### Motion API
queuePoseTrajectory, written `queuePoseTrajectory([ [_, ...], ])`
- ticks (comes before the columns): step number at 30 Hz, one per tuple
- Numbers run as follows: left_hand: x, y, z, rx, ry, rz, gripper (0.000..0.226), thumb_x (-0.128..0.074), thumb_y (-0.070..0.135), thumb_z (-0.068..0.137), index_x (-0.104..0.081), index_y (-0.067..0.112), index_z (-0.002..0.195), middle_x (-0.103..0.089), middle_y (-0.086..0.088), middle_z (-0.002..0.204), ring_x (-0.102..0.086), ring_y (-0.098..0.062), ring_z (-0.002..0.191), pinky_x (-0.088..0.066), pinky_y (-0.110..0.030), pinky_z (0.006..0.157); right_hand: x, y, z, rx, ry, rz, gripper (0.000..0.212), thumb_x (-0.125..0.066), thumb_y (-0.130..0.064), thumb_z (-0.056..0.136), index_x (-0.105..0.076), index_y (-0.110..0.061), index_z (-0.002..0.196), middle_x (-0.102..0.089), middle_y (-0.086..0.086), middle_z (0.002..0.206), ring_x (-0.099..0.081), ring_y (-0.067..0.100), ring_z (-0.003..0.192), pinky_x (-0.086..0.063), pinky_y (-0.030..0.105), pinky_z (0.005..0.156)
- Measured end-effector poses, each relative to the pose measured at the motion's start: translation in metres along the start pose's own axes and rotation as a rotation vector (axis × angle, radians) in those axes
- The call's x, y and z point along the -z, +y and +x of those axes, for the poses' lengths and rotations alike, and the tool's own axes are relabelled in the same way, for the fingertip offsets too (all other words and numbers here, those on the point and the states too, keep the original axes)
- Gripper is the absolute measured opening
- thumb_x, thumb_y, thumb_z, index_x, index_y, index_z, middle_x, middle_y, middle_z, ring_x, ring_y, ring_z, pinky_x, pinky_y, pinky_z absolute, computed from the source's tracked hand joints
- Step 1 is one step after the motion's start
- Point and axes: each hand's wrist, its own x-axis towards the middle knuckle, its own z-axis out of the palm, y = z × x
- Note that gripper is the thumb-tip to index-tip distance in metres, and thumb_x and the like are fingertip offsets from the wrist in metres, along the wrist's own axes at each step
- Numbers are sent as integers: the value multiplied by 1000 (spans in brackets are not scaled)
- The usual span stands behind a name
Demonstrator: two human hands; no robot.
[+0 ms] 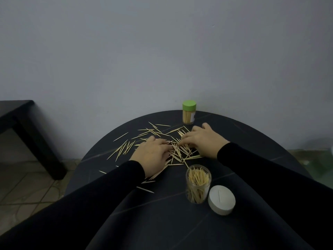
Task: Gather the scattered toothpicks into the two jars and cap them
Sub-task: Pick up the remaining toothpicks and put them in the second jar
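Table (234, 134): round, dark; toothpicks (126, 147) lie scattered over its middle, uncollected. Left hand (153, 152) and right hand (201, 139): both lie flat on the heap, fingers spread, raking inward, nothing clamped. Open jar (198, 184), near edge: part filled, uncapped. White cap (221, 200): beside it. Far jar (188, 116): full, green cap (189, 105) on. Estimate: about half done.

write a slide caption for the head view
Both hands, left and right, rake scattered toothpicks on a dark round table between a green-capped jar and an open jar.
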Motion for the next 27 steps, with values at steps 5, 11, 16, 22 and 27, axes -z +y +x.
queuePoseTrajectory([
  [5,1,-4,-9,-14,6,-32,36,-40,45,97,-56,33,127,-53,10,125,-41,-12,109,-39,-34,97,-1,2,-14,46,57,-31,37,-41,-34,101,-44,-38,138,-49,-11,138,-39,14,121,-24,40,102],
  [11,15,-2,-15,-40,-94,-66,59,-48,65,85,-47,34,135,-50,10,130,-38,-13,117,-37,-35,102,5,3,-30,9,52,10,32,-42,-41,99,-53,-37,129,-52,-12,131,-39,12,118,-23,38,101],
  [16,16,-4,-25,-100,-181,-81,71,-55,63,83,-31,36,145,-29,13,149,-27,-12,129,-29,-34,110,3,3,-43,4,-63,239,54,-46,-60,89,-39,-42,139,-40,-17,144,-34,9,128,-22,37,107],
  [22,10,17,-26,-164,-141,76,50,-38,35,100,-28,29,148,-29,13,152,-34,-15,117,-33,-31,101,6,3,-51,3,-63,183,44,-44,-54,94,-45,-41,136,-48,-14,138,-36,10,124,-27,36,104],
  [27,13,33,-22,-120,-58,169,47,-36,36,101,-30,24,146,-42,4,142,-37,-19,119,-35,-32,99,9,6,-55,-38,-108,168,40,-45,-49,96,-48,-39,135,-50,-10,134,-37,13,123,-26,38,104],
])
